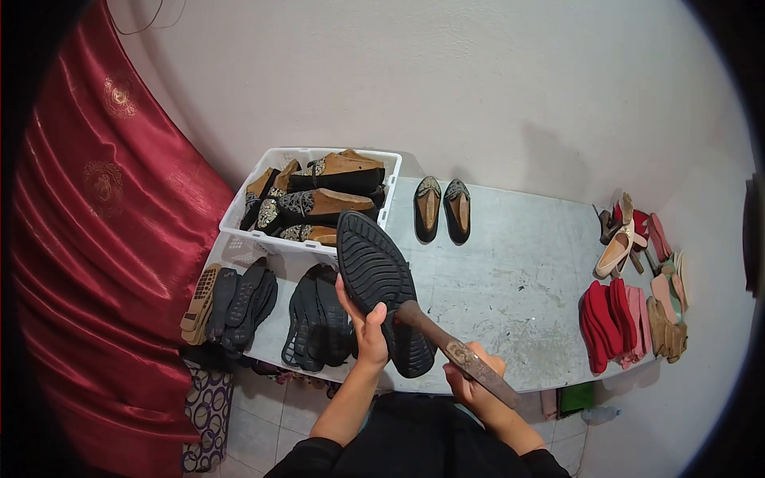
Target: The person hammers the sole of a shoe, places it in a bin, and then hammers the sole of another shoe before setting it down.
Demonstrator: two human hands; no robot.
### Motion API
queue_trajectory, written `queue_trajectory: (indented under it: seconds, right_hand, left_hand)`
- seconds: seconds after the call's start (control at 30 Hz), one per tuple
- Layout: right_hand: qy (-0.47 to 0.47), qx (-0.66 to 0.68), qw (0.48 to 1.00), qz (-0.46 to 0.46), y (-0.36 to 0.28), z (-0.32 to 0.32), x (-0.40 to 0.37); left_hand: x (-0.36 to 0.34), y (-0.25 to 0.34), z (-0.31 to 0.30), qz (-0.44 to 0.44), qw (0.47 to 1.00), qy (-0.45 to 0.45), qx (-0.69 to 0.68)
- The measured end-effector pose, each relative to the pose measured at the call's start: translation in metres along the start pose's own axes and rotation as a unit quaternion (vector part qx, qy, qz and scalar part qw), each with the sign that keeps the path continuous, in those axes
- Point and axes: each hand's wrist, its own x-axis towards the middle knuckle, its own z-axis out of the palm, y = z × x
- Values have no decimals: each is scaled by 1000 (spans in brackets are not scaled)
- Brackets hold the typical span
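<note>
My left hand [369,328] grips a black shoe [380,284] and holds it sole-up above the near edge of the grey table [518,279]. In my right hand [473,384] is a long rusty metal tool [454,350]. Its far end rests against the heel part of the sole. Two stacks of loose black soles [317,319] lie on the table just left of the shoe.
A white basket [239,209] full of black and tan shoes stands at the back left. One finished pair [442,209] sits behind the held shoe. Red, pink and tan insoles [629,319] and heeled sandals [629,235] crowd the right end. A red curtain [103,239] hangs left.
</note>
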Motion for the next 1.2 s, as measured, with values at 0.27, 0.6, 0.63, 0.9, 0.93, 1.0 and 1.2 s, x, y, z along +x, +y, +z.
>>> queue_trajectory:
  seconds: [0.27, 0.6, 0.63, 0.9, 0.93, 1.0, 1.2]
  right_hand:
    - [15, -26, 1000, -8, 0, -3, 8]
    - [29, -47, 997, -61, -4, -13, 22]
    - [38, -40, 997, -46, -6, -14, 23]
    - [89, -25, 996, -8, -13, -24, 44]
    - [100, 28, 995, -8, -7, -21, 46]
    - [121, 20, 992, -16, 4, -11, 48]
    - [157, 20, 987, 5, 5, -9, 48]
  left_hand:
    - [-13, -12, -3, -29, 998, -47, -15]
    - [-33, -15, 5, -50, 994, -99, 3]
    - [-34, -16, 6, -51, 994, -100, -2]
    - [-38, -21, 5, -69, 987, -136, -47]
    - [-39, -21, 6, -73, 986, -142, -37]
    - [-40, -20, 10, -77, 985, -153, -27]
    - [-41, -26, 12, -69, 984, -163, -30]
